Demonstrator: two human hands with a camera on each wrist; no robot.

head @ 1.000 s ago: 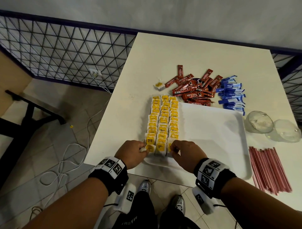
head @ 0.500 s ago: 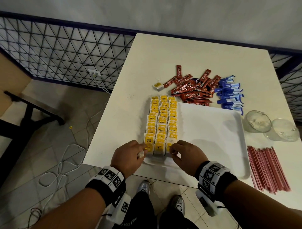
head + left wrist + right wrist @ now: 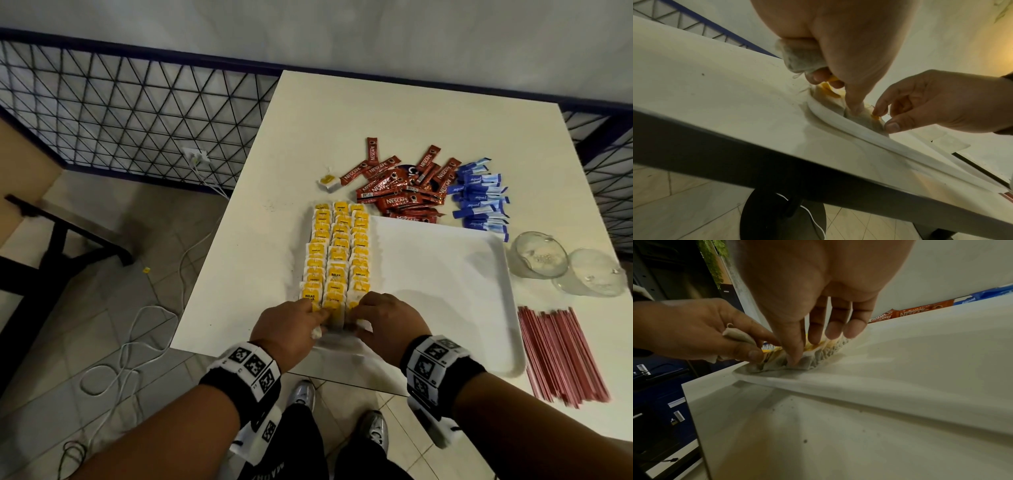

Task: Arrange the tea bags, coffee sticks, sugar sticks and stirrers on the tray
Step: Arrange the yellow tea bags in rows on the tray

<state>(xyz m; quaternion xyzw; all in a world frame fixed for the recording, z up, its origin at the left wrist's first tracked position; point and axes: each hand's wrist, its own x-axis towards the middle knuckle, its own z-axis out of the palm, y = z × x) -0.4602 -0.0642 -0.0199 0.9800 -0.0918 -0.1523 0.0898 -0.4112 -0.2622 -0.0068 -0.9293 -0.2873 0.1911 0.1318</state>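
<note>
Since a second ago we have brought both hands closer at the near end of the tea bags (image 3: pixel 337 253) on the tray (image 3: pixel 442 270): the left hand (image 3: pixel 291 329) clutches a spare bag, the right hand (image 3: pixel 383 322) presses with relaxed fingers, so coffee, sugar and stirrers remain on the surface.

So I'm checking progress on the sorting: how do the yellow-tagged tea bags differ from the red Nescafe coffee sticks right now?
The yellow-tagged tea bags lie on the white tray in three neat overlapping rows; the red Nescafe coffee sticks lie off it in a loose pile on the white table. Both hands, left hand and right hand, touch the tea bags; nothing touches the sticks. Both are small single-serve packets.
</note>
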